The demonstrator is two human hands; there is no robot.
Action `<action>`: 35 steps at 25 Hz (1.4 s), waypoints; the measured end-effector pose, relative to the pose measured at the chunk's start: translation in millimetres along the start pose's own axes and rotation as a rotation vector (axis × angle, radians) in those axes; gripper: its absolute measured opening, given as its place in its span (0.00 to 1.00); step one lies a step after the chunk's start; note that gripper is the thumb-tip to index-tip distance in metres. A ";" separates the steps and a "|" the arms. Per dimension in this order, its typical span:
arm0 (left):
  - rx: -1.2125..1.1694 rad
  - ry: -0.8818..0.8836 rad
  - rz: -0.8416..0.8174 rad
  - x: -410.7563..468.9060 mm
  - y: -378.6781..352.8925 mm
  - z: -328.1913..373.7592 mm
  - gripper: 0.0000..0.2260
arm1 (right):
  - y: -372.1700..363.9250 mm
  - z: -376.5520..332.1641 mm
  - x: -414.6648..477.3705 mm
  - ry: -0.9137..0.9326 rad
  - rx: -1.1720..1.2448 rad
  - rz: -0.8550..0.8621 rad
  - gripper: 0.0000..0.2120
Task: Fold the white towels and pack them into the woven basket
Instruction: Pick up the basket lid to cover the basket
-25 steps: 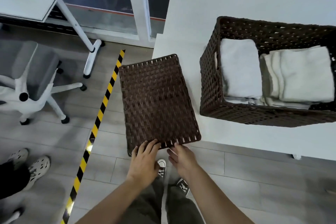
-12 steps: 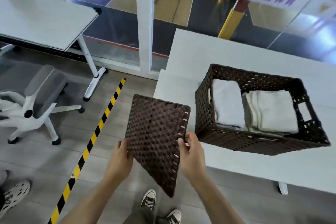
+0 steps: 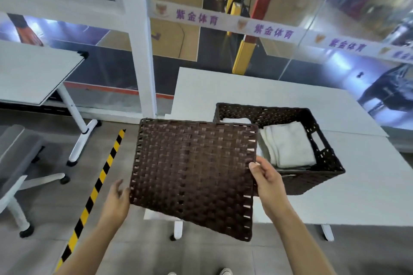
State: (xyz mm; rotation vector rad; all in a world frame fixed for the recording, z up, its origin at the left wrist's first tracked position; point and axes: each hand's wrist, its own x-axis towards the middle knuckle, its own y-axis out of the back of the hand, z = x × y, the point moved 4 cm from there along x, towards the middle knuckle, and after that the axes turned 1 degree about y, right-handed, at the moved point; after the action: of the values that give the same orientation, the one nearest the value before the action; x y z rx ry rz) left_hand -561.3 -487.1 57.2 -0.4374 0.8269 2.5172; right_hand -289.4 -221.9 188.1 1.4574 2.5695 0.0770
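A dark brown woven basket stands on the white table. Inside it lie folded white towels; a second stack at the basket's left end is mostly hidden behind the lid. I hold a flat dark brown woven lid in the air in front of the basket, tilted toward me. My left hand holds its left edge near the lower corner. My right hand grips its right edge, thumb on the near face.
A grey office chair stands at the left on the floor. A yellow-black tape line runs along the floor. Another white desk is at the far left. A glass wall rises behind the table.
The lid has been lifted off the table edge and raised upright between my hands, now in front of the basket's left end. My view has tilted up.
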 end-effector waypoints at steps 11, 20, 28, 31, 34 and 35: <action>-0.052 -0.186 0.033 -46.5 -91.7 148.3 0.09 | 165.7 -6.8 126.7 -0.127 0.083 0.336 0.06; 0.099 -0.196 0.076 -62.5 -202.8 219.4 0.12 | 276.7 4.7 223.9 -0.142 -0.341 0.314 0.16; 0.122 -0.203 0.241 -77.7 -219.2 221.8 0.16 | 279.9 40.8 217.5 -0.060 -0.392 0.160 0.19; 0.161 -0.193 0.235 -75.6 -217.5 232.1 0.15 | 278.9 40.5 214.5 -0.075 -0.371 0.179 0.19; 0.189 -0.191 0.233 -73.2 -214.4 238.3 0.15 | 274.8 42.3 210.7 -0.077 -0.349 0.195 0.20; 0.174 -0.182 0.228 -72.8 -213.8 239.8 0.15 | 274.0 40.7 208.7 -0.076 -0.344 0.202 0.20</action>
State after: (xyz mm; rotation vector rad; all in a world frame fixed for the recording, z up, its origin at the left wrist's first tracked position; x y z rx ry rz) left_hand -427.9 -208.2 171.0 -0.0573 1.0640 2.6112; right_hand -154.6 96.1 157.2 1.5416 2.2039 0.4575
